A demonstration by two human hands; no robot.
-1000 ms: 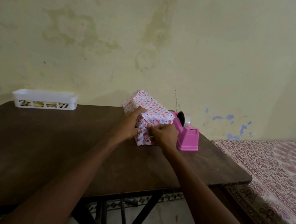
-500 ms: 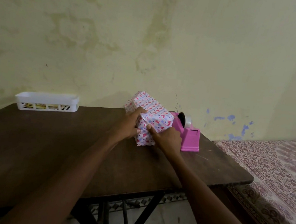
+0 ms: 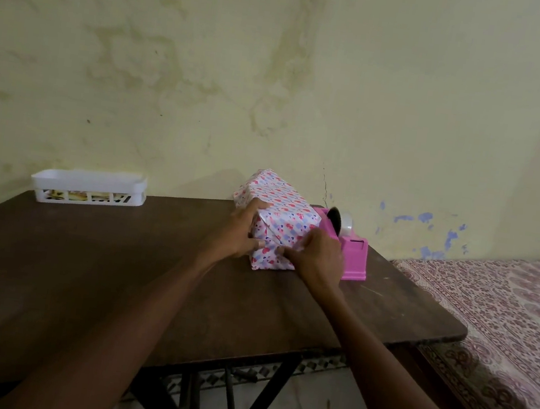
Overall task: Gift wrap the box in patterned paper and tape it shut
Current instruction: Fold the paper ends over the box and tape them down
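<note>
L hand grips wrapped box at near left corner; R hand presses its near end. Pink tape dispenser just beside, on table.

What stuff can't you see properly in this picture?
Head view:
- Near end of the wrapped box: the left hand and right hand cover parts of it, so any tape there cannot be told.
- Pink tape dispenser: its near-left part is hidden behind the box and right hand.
- White basket: what lies inside is too small and sits behind the slats.
- Bed: cut off by the right edge.
</note>
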